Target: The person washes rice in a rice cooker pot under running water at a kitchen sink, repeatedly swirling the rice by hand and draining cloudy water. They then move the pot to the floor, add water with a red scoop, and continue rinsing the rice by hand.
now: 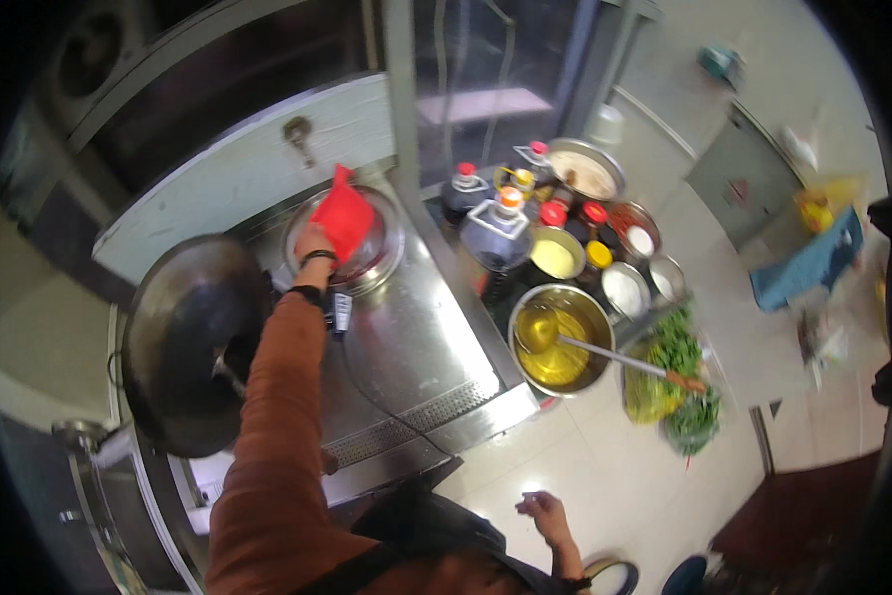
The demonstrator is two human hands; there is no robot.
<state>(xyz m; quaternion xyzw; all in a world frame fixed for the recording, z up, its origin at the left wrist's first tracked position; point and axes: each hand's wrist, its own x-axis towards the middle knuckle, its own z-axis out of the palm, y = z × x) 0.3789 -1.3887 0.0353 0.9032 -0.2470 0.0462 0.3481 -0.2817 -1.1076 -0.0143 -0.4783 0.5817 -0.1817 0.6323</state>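
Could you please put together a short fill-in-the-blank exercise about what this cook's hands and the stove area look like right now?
1. The left hand holds a cloth coloured ____.
2. The ladle rests in a bowl of yellow ____.
3. The right hand hangs low over the floor, holding ____.
4. The dark wok sits to the ____ of the left forearm.

Missing words: red; oil; nothing; left

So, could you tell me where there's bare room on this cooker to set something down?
The steel top is bare between the burner ring, under the left hand with the red cloth, and the front grille. The right ledge is crowded with bottles, bowls and the oil pot.
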